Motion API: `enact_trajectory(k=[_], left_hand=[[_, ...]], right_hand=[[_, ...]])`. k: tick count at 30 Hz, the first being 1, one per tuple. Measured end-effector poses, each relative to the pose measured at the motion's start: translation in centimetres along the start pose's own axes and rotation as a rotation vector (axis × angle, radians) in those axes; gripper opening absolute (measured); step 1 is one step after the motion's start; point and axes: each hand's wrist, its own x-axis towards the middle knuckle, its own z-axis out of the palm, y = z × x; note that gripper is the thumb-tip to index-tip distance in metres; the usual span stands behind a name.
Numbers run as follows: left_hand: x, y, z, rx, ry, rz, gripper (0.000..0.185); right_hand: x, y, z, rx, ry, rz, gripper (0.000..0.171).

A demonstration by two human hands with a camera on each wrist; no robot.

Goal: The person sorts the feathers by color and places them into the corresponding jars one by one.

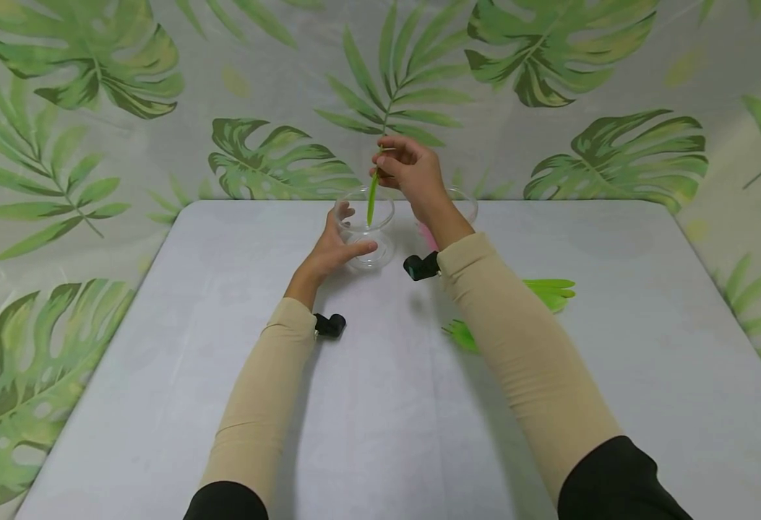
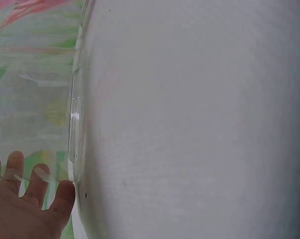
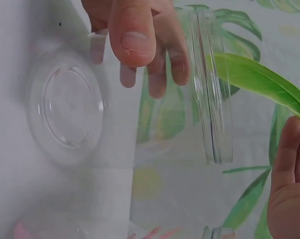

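A clear see-through jar (image 1: 383, 249) stands upright near the table's far edge. My left hand (image 1: 333, 254) holds it from the left side, thumb in front and fingers behind; through the wall in the right wrist view the fingers (image 3: 157, 82) show. Above the jar, my right hand (image 1: 413, 177) pinches a slender green leaf (image 1: 372, 198) by its upper end. The leaf hangs down, its lower tip overlapping the jar's mouth. In the right wrist view the leaf (image 3: 259, 77) reaches the jar's rim (image 3: 212, 114).
Behind my right wrist stands a second clear jar (image 1: 470, 206) with something pink (image 1: 428, 237) in it. Several green leaves (image 1: 551, 292) lie on the white table to the right, and another green piece (image 1: 463, 336) is partly hidden by my right sleeve. A leaf-print cloth (image 1: 276, 94) hangs behind.
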Motion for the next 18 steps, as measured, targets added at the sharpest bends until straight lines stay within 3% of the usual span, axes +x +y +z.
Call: enact_trajectory(k=[18], left_hand=[[0.04,-0.06,0.02,-0.003,0.006,0.000,0.105]], right_hand=[[0.14,-0.12,0.32,-0.014,-0.011,-0.024,0.031]])
